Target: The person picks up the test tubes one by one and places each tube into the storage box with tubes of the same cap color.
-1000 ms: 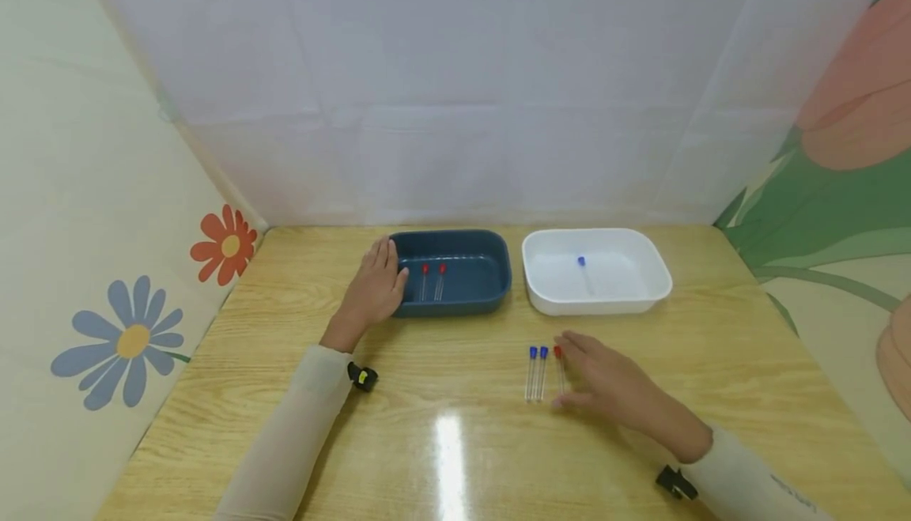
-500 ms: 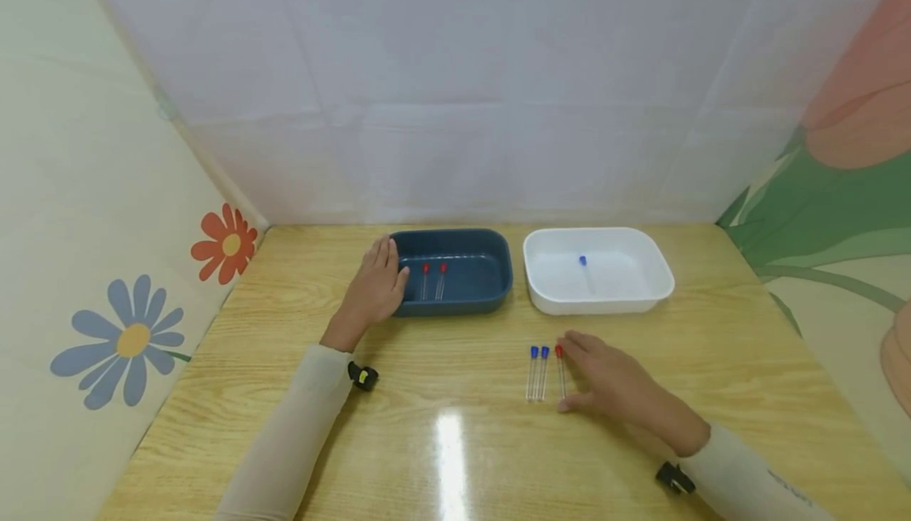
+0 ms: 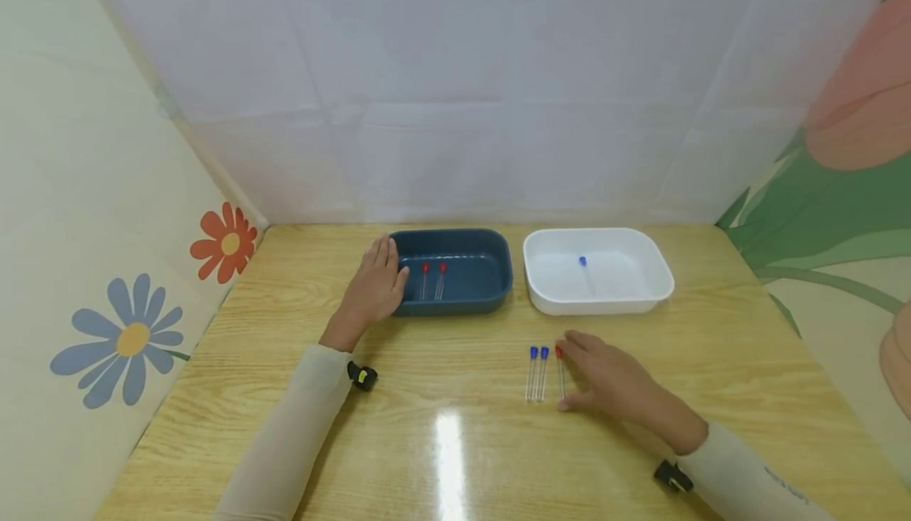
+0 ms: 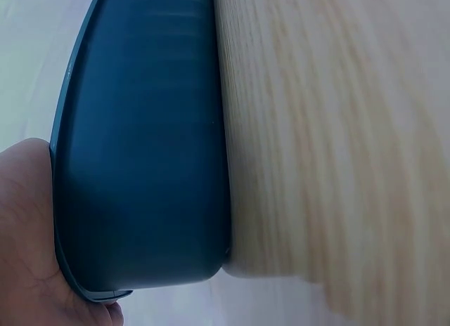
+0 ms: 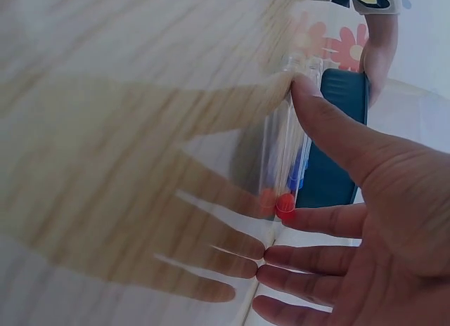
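My left hand (image 3: 372, 280) rests on the left end of a dark blue tray (image 3: 487, 306), fingers straight along its rim. In the left wrist view, the palm (image 4: 24, 227) lies against the rim's upper edge. Two red-capped test tubes (image 3: 425, 268) lie inside that tray. On the table, my right hand (image 3: 615, 379) pinches a red-capped test tube (image 3: 561, 379) lengthwise, thumb at the clear end and index finger at the red cap (image 5: 285, 205). Its other fingers are extended. Just left of it lie two blue-capped test tubes (image 3: 538, 375).
Right of the blue tray stands a white tray (image 3: 598, 307) with one blue-capped test tube (image 3: 583, 262) in it. Both trays sit toward the back of the wooden table (image 3: 398, 458), before a white cloth backdrop (image 3: 427, 94). Flower-patterned panels (image 3: 135, 339) flank the table.
The right thumb has closed in to the clear end of the red-capped test tube, which has shifted slightly. The left hand and both trays have stayed put.
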Demonstrator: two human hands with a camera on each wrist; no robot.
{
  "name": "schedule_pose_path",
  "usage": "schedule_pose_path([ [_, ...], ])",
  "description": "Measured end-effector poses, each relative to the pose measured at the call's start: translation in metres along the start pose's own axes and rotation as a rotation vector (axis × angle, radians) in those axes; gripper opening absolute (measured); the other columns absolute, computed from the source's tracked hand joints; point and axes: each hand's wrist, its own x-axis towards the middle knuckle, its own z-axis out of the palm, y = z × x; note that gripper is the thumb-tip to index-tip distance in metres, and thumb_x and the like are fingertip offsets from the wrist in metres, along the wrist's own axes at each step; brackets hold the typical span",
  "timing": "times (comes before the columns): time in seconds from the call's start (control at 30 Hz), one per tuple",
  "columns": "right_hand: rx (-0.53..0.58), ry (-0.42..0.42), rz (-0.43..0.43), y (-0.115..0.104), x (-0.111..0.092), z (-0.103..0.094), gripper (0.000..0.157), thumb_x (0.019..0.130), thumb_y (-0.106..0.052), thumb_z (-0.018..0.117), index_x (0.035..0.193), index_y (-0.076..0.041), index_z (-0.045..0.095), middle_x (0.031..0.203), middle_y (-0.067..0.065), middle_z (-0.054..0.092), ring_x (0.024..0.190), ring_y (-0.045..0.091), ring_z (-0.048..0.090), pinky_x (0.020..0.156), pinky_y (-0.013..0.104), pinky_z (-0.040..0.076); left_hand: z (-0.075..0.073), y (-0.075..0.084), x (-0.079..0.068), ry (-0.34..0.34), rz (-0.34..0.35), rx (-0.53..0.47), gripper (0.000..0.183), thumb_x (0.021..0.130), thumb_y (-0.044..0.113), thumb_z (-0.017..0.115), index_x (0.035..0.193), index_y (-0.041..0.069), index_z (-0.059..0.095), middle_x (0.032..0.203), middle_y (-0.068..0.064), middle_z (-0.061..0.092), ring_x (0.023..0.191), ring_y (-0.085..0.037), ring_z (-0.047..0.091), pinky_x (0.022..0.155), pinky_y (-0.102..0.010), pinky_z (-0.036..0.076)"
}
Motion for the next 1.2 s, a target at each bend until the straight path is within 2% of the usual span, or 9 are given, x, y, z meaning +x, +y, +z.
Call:
schedule_pose_path([
  [0.27, -0.006, -0.007, 0.011, 0.002, 0.0, 0.001, 0.093, 0.068, -0.057, 0.074, 0.136, 0.0, 0.046, 0.142, 0.023, 0.04, 0.128, 0.039, 0.04, 0.102, 0.053, 0.035, -0.001, 0.001, -0.001, 0.021, 0.011, 0.008, 0.064, 0.104, 0.034, 0.02, 0.146, -0.01, 0.003, 0.154, -0.024, -0.006, 0.142, -0.038, -0.001, 0.115, -0.046, 0.003],
  [0.67, -0.017, 0.021, 0.025, 0.005, 0.003, 0.003, 0.094, 0.067, -0.061, 0.073, 0.135, -0.001, 0.049, 0.141, 0.02, 0.042, 0.128, 0.036, 0.041, 0.101, 0.051, 0.037, -0.003, 0.003, -0.001, 0.03, 0.018, -0.004, 0.064, 0.104, 0.034, 0.019, 0.146, -0.01, 0.002, 0.154, -0.025, -0.004, 0.142, -0.036, -0.004, 0.115, -0.046, 0.003],
  [0.97, 0.087, 0.046, 0.077, 0.009, 0.005, 0.002, 0.092, 0.063, -0.062, 0.076, 0.132, -0.006, 0.05, 0.135, 0.016, 0.049, 0.124, 0.033, 0.046, 0.102, 0.05, 0.036, 0.001, -0.001, 0.0, 0.026, 0.021, 0.006, 0.064, 0.104, 0.035, 0.018, 0.146, -0.01, 0.002, 0.154, -0.025, -0.005, 0.142, -0.038, -0.001, 0.114, -0.047, 0.003],
  [1.2, 0.113, 0.066, 0.122, 0.011, 0.007, -0.003, 0.092, 0.061, -0.06, 0.078, 0.129, -0.004, 0.051, 0.13, 0.016, 0.052, 0.119, 0.034, 0.049, 0.1, 0.05, 0.039, 0.003, -0.001, 0.0, 0.008, 0.006, -0.006, 0.064, 0.104, 0.036, 0.017, 0.147, -0.008, -0.001, 0.154, -0.021, -0.012, 0.142, -0.036, -0.005, 0.115, -0.046, 0.0],
])
